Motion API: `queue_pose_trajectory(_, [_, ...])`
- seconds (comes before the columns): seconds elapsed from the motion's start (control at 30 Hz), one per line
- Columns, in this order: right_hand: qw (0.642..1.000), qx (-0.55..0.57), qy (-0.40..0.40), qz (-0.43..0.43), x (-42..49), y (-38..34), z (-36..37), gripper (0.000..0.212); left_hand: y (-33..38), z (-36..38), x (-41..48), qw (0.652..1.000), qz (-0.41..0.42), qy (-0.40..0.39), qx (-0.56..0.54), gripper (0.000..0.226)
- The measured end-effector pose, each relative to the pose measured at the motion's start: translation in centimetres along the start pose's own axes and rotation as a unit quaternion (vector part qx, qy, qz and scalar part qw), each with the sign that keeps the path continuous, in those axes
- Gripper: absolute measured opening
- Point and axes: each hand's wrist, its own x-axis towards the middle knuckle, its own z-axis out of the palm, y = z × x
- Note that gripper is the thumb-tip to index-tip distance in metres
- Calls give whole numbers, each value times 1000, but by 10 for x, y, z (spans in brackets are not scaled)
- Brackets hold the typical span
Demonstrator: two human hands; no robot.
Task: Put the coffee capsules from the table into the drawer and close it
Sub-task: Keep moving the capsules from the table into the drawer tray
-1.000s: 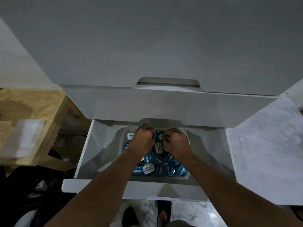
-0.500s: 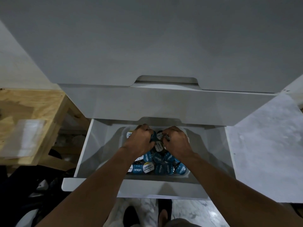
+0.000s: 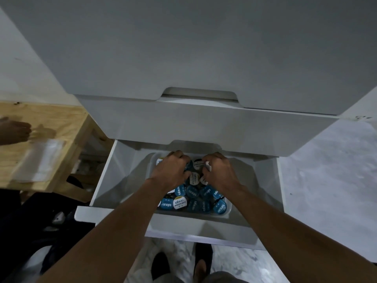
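The coffee capsules lie in the open drawer and look small, light and slippery, so pinch their round rims softly; your right hand pinches one in its fingers, but your curled left hand hides what it holds.

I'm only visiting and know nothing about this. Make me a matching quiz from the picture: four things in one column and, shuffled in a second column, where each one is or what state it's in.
Things:
1. drawer
2. coffee capsules
3. wooden table
4. dark shoes

Places or states:
A. at the picture's bottom edge
B. pulled open
C. heaped in a clear tub
D. left of the white cabinet

Pairs: 1-B, 2-C, 3-D, 4-A.
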Motion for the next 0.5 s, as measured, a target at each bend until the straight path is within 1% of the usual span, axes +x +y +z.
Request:
queue_pose_trajectory(0.1, [1000, -2, -1, -15, -4, 7, -5, 22, 7, -3, -7, 999, -29, 20, 13, 39])
queue_pose_trajectory(0.23, [1000, -11, 8, -6, -18, 10, -16, 24, 20, -10, -20, 995, -51, 76, 42, 38])
queue_pose_trajectory(0.4, [998, -53, 34, -12, -49, 8, -40, 37, 44, -23, -40, 989, -35, 128, 70, 33])
queue_pose_trajectory(0.5, [993, -90, 69, -17, -75, 5, -61, 38, 66, -33, -57, 983, 1, 162, 88, 33])
